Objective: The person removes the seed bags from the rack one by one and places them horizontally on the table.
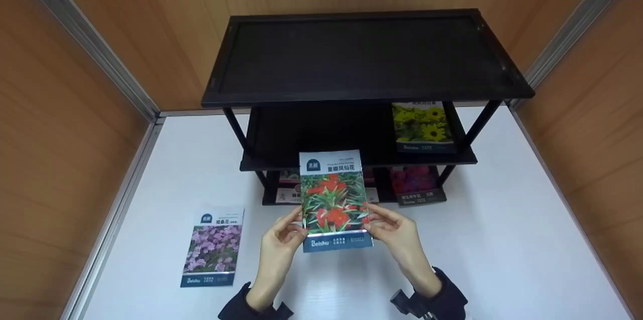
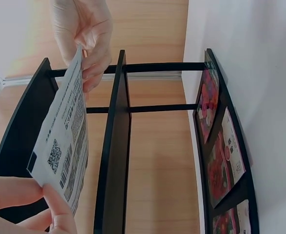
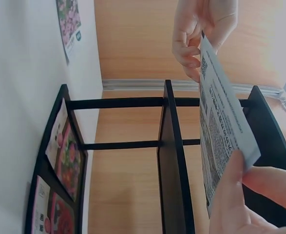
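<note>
In the head view a seed packet [image 1: 334, 204] with red flowers is held up in front of the black shelf rack, its picture side facing the head camera. My left hand [image 1: 282, 247] pinches its left edge near the bottom, and my right hand [image 1: 399, 239] pinches the right edge. Both wrist views show the packet's printed back [image 2: 67, 136] with a QR code and barcode. A second seed packet [image 1: 213, 247] with pink-purple flowers lies flat on the white table, left of my left hand.
The three-tier black rack [image 1: 366, 59] stands against the wooden back wall. A yellow-flower packet [image 1: 423, 126] lies on the right of its middle shelf. Several packets lie on the bottom shelf, including a magenta-flower one [image 1: 416, 184] at right. Wooden panels [image 1: 60, 124] enclose the sides.
</note>
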Motion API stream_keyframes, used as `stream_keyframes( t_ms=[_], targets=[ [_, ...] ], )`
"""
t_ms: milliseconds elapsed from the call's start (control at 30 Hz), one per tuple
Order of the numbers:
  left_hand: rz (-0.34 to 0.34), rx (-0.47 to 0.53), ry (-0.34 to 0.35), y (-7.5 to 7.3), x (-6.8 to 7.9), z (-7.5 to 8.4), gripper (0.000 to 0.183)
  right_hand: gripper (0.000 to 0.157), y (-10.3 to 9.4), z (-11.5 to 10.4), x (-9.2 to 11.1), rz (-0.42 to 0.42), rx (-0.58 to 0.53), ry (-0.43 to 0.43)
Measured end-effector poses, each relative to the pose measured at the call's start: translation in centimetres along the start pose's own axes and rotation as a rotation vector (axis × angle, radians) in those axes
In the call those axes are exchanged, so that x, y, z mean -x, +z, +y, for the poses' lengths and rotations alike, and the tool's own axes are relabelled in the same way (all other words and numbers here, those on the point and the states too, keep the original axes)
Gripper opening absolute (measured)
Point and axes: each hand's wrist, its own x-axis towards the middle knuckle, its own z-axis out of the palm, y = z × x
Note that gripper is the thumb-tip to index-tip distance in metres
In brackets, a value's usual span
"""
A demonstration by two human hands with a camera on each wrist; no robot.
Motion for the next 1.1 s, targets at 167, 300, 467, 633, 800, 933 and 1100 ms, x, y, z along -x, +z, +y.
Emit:
stream_keyframes(
  t_ms=[167,300,467,633,800,933,1100],
  targets=[
    [0.005,-0.021,-0.017,-0.1,0.4,-0.2,0.047,0.044,0.2,0.3,0.4,0.003,0.004,0.010],
    [0.012,-0.051,-0.022,-0.3,0.8,-0.5,0.047,0.045,0.4,0.8,0.6,-0.002,0.011,0.012],
    [0.030,-0.076,-0.035,-0.7,1.1,-1.1,0.046,0.045,0.8,1.4,0.7,-0.016,0.011,0.028],
    [0.047,-0.079,-0.067,-1.1,1.4,-1.5,0.046,0.045,1.3,1.8,1.0,-0.017,0.017,0.034],
    [0.066,-0.103,-0.076,-1.5,1.6,-1.7,0.047,0.045,1.8,2.3,1.3,-0.033,0.010,0.025],
    [0.074,-0.167,-0.085,-1.9,1.8,-1.9,0.046,0.046,2.1,2.6,1.4,-0.047,0.005,0.019],
    [0.086,-0.189,-0.109,-2.2,1.9,-2.2,0.046,0.046,2.5,3.0,1.5,-0.060,0.012,0.020]
  ],
)
